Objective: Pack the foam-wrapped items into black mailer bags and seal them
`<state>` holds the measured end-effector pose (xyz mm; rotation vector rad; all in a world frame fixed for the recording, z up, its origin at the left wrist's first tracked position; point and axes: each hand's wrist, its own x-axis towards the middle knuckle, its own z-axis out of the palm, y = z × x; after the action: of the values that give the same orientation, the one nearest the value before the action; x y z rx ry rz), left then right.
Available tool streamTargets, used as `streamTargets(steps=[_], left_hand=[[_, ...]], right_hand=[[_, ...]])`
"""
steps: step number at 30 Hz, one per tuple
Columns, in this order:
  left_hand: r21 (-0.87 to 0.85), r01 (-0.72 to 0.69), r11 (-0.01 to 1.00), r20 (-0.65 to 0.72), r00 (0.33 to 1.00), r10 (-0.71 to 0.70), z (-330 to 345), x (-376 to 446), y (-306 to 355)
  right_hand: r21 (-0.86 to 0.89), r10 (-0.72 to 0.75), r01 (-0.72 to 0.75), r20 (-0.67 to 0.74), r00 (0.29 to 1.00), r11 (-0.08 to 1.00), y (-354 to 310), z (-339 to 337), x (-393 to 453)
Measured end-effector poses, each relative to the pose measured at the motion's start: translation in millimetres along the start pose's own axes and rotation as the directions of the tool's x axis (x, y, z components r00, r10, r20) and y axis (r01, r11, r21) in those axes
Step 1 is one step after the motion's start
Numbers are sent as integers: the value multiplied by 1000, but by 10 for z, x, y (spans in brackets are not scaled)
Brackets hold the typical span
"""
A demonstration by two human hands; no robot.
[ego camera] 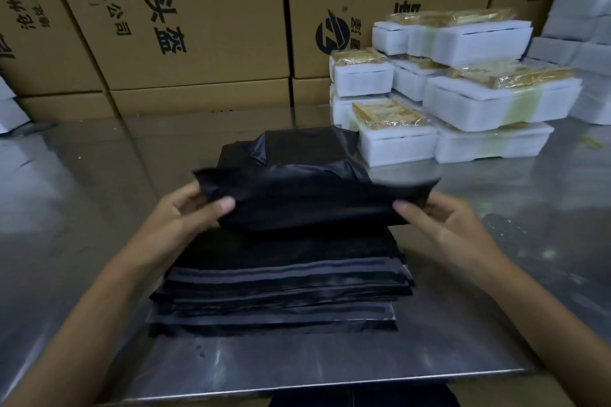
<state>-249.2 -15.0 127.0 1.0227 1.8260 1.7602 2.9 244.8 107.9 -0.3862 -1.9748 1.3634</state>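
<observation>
**Filled bag held at its mouth**

A black mailer bag [297,198], apparently already loaded, is gripped at both flap corners by the left hand [185,211] and right hand [439,218], above the stack of empty bags [281,294] on the counter [99,208]. Sealing is judged next: the flap must be folded down and pressed.

The surface [99,208] was brushed metal, glossy enough to mirror the boxes behind it. The mailer bag [307,201] was thin black plastic — slick, creased, faintly shiny. The stack of bags [281,294] looked matt, with grey strips. The foam-wrapped items [479,102] were soft white foam — some topped with crinkly clear film. The cartons [185,26] were matt brown cardboard.
</observation>
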Motion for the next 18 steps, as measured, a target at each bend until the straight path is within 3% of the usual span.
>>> streamTargets(steps=[4,8,12,15,18], left_hand=[[-102,-58,993,-165,985,41,124,287,84],[13,-57,998,-392,918,57,305,683,28],[262,172,950,-441,896,-41,588,998,-227],[315,318,894,-451,879,-154,742,1052,-347],[393,361,846,-476,867,-148,777,1052,-324]], right_hand=[[40,74,-69,-129,989,997,-75,88,278],[5,177,-183,-279,944,983,-5,263,753],[-158,316,-372,-296,902,914,185,485,1083],[-367,304,-413,-319,897,834,270,602,1154],[-328,351,-447,-311,883,833,320,630,1182]])
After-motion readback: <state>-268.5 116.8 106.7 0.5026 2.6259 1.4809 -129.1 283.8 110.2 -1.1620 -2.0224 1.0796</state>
